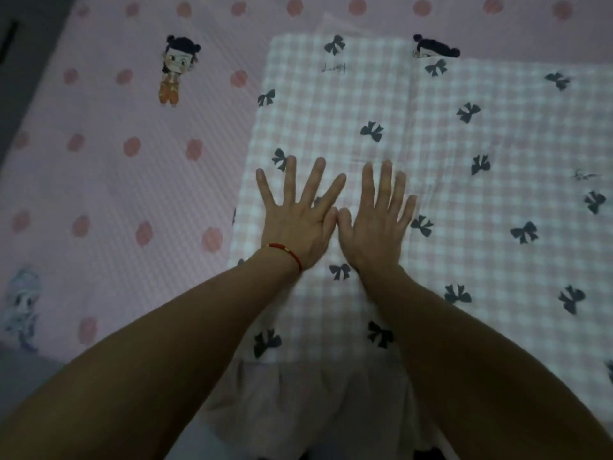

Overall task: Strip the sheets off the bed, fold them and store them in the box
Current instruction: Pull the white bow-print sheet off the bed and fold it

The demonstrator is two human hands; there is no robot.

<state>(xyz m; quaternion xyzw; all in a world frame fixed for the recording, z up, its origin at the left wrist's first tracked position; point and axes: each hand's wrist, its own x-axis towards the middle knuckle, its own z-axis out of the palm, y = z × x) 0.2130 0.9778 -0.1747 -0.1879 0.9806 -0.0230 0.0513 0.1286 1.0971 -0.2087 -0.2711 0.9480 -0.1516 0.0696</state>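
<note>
— Where did the checked sheet lie?
— Flat on the bed, over the pink dotted cover with its cartoon figures, folded so its left edge ran straight down the middle of the view and a pale frill showed at the near end.
— And the hands?
— Both pressed palm-down on it, side by side. The left hand, a red cord bracelet at its wrist, had its fingers spread wide; the right hand kept its fingers straight and only slightly parted. The two thumbs touched.
</note>
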